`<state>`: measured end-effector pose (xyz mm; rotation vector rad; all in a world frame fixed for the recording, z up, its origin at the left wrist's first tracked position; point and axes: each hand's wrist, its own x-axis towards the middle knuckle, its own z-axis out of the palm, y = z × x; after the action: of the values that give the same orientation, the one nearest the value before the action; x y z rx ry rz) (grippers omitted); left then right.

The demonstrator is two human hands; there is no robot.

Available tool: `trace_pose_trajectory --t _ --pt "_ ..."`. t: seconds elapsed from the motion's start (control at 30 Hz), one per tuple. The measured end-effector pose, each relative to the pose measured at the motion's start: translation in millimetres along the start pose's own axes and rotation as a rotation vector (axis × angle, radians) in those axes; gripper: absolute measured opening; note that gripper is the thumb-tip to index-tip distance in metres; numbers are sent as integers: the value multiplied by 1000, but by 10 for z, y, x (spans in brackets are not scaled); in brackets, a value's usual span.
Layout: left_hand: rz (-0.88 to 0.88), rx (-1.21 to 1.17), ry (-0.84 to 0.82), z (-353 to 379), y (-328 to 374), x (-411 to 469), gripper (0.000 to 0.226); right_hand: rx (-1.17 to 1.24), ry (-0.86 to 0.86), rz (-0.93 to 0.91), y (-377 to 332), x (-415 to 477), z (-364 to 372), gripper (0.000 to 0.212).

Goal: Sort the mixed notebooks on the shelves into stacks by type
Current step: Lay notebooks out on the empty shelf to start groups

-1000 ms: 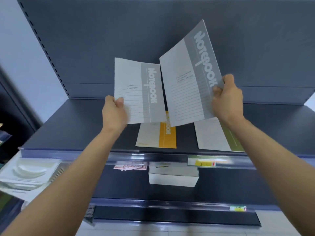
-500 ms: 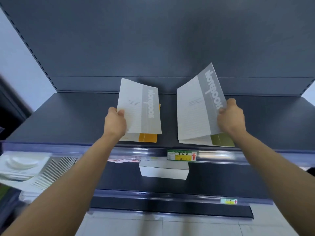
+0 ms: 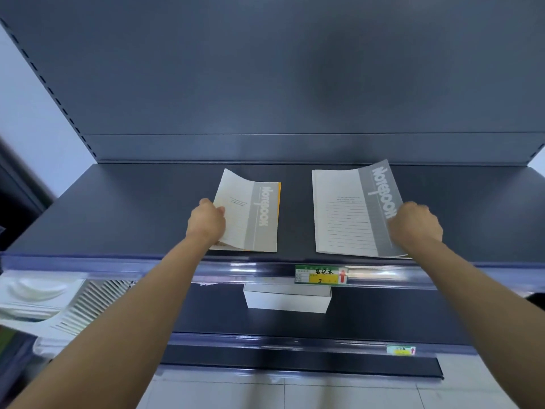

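Your left hand (image 3: 206, 222) pinches the small grey notebook (image 3: 253, 214) by its left edge | your right hand (image 3: 415, 224) grips the big grey notebook (image 3: 351, 211) by its right edge

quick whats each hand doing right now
Left hand: holding the small grey-and-white paper notebook by its left edge.
Right hand: holding the large grey-and-white paper notebook by its right edge.

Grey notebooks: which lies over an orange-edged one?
The smaller grey notebook, held by the left hand: an orange strip peeks past its right edge. The larger grey notebook, in the right hand, shows none.
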<state>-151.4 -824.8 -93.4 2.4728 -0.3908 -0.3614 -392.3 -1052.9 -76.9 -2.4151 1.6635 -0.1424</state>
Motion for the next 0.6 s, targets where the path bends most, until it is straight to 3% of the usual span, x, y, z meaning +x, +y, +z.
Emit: trace_pose_trajectory --t 0.17,0.33,0.6 --pt "25 191 40 32 -30 62 24 -210 105 -146 -117 2 -124 23" --pt "-10 46 146 -110 -129 170 25 -104 110 -332 -400 -24 -155 20" --pt "-162 73 261 -504 -625 357 22 8 48 -671 -1192 -256 -155 24"
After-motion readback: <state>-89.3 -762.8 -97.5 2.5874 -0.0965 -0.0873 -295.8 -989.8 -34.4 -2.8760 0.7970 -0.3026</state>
